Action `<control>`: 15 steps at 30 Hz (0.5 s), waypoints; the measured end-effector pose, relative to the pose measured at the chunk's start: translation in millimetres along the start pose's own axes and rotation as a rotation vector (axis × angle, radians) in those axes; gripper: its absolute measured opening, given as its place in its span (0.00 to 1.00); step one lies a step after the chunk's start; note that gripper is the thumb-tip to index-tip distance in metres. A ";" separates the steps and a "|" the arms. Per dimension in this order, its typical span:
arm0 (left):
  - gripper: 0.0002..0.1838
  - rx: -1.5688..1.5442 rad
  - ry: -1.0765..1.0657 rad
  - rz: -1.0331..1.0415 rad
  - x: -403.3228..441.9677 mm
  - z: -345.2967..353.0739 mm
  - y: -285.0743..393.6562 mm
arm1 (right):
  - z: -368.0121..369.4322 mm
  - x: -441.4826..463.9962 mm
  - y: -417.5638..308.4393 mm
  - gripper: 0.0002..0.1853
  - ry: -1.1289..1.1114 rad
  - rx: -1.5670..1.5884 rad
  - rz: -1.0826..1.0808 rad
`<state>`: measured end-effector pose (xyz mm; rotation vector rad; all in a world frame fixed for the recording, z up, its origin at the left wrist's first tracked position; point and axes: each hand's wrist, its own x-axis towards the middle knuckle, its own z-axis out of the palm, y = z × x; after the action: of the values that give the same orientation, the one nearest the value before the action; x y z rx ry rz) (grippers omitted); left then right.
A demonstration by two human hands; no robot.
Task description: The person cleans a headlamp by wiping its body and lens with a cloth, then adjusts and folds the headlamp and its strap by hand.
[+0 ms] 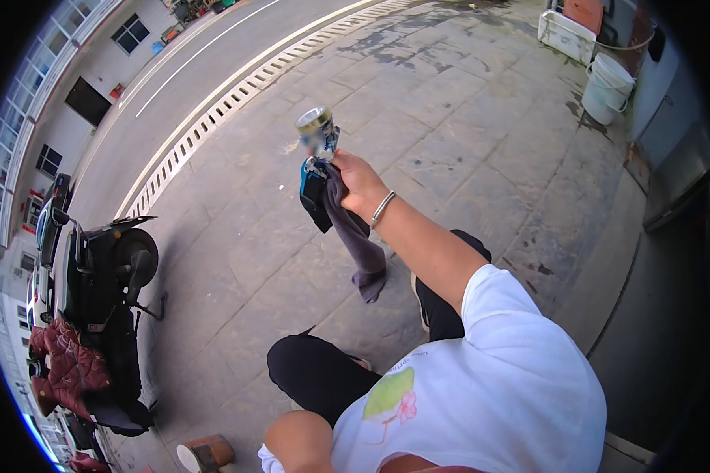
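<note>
My right hand (356,183), with a silver bracelet at its wrist, is stretched out over the paving. Its fingers are closed around a bundle. At the top is a drinks can (317,134) with a gold rim and blue-white sides, its label blurred. A dark grey-purple cloth (360,251) hangs down from the same grip. Against the cloth is a teal and black item (314,193), with small metallic bits by the fingers; its kind is unclear. Of my left arm only a bent part (300,443) shows at the bottom edge; the left hand is out of view.
A parked scooter (106,276) with a maroon quilted cover (69,359) stands on the left. Near the bottom lies a brown cylinder (213,451) with a pale end. A white bucket (607,88) and a white crate (566,38) are upper right. A slotted drain (189,142) borders the road.
</note>
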<state>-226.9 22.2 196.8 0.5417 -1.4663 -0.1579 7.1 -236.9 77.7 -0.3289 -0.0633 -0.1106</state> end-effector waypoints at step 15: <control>0.17 -0.062 0.322 -0.276 56.1 59.4 13.8 | -43.4 4.4 20.7 0.07 0.049 -0.033 0.058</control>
<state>-280.7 -4.4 253.8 0.6838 -1.0669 -0.3170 15.8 -232.0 30.5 -0.3603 -0.0037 -0.0617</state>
